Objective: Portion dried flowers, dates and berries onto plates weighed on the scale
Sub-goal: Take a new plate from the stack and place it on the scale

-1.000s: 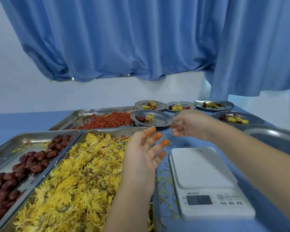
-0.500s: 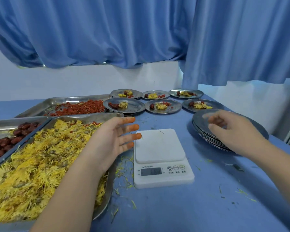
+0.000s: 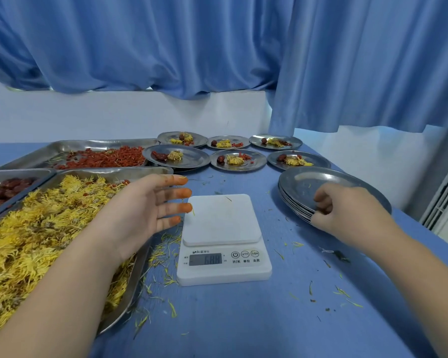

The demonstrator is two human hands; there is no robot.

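The left hand (image 3: 140, 210) floats over the edge of the big shiny metal tray (image 3: 137, 275) full of yellow dried flowers (image 3: 36, 228). Its fingers are straight and spread apart, with orange tips, and they hold nothing. The right hand (image 3: 347, 213) is at the near edge of the stack of round shiny metal plates (image 3: 321, 182) — its fingers curl over the rim with the thumb below, pinching it. The flat white kitchen scale (image 3: 221, 223) sits on the blue table (image 3: 243, 319) between the two hands, just beside the left fingertips. Dark red dates (image 3: 8, 188) lie at the far left, and small red berries (image 3: 106, 157) fill a long metal tray (image 3: 88, 143) behind. At the back stand six small filled metal plates (image 3: 238, 160) — each holds a yellow flower and something red. Loose yellow petals (image 3: 163, 249) are scattered by the scale.
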